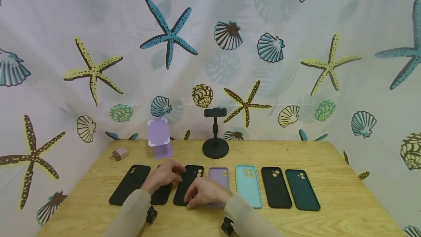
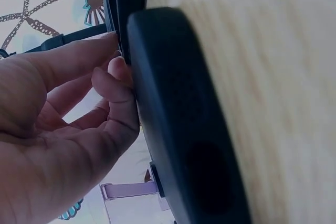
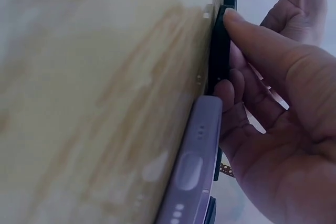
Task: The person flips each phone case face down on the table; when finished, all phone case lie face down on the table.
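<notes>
Seven phone cases lie in a row. My left hand (image 1: pixel 166 175) is over the second case, a black one (image 1: pixel 162 196), with fingertips at the left edge of the third, also a black phone case (image 1: pixel 185 184). In the left wrist view its fingers bend loosely close to a black case (image 2: pixel 173 93). My right hand (image 1: pixel 205 192) holds the lower end of the third case between thumb and fingers; the right wrist view shows the thumb tip on that black edge (image 3: pixel 219 51). Under the right hand, the purple case (image 1: pixel 218 175) is partly covered.
A black case (image 1: pixel 127 187) lies far left. To the right are a light blue case (image 1: pixel 249 191), a black case (image 1: pixel 277 189) and a dark teal case (image 1: pixel 303 191). Behind stand a purple phone stand (image 1: pixel 159 132), a black phone stand (image 1: pixel 215 148) and a charger plug (image 1: pixel 120 153).
</notes>
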Available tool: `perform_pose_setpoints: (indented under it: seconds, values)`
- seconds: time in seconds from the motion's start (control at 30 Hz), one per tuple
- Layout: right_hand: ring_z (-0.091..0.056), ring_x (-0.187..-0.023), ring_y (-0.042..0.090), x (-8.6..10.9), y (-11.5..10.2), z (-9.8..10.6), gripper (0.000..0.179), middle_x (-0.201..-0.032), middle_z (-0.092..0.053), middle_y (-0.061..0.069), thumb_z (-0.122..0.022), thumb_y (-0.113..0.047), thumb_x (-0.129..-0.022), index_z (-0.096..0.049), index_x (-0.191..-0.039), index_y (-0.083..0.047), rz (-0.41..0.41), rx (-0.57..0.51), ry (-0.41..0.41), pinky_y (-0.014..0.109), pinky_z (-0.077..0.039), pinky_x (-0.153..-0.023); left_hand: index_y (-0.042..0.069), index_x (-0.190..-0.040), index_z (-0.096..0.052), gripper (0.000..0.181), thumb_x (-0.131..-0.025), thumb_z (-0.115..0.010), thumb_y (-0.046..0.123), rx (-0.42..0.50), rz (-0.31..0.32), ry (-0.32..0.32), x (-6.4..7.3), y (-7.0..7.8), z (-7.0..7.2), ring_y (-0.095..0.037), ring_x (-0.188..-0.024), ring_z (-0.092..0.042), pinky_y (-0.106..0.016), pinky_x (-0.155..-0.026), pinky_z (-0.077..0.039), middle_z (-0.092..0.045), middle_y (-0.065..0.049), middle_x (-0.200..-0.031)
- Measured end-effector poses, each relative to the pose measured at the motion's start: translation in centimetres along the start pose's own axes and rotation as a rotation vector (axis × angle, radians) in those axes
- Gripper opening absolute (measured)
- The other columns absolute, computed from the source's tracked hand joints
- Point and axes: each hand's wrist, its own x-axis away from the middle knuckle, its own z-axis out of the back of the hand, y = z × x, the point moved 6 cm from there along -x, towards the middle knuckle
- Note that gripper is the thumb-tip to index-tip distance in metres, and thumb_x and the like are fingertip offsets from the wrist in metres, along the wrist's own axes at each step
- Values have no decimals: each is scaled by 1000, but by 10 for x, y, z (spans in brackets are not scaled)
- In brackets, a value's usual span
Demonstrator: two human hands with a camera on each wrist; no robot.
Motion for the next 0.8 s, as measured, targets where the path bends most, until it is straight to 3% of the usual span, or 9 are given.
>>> perform_pose_setpoints:
  seconds: [0.33, 0.8]
  values:
    - [-58, -62, -2, 2, 0, -1, 13, -74, -72, -5, -78, -4, -81, -79, -93, -8, -5, -42, -38, 15, -45, -56, 1, -110, -71, 35, -76, -70, -8, -28, -2, -10, -2, -4, 0, -22, -94, -63, -43, -84, -54, -70, -12, -107]
    - [-56, -61, 0, 8, 6, 5, 15, -73, -68, -8, -68, 3, -83, -77, -93, -4, 12, -96, 7, 16, -47, -57, 0, -119, -66, 31, -88, -68, 4, 137, 6, -19, 3, -8, 3, -18, -88, -63, -36, -73, -55, -68, -15, -113]
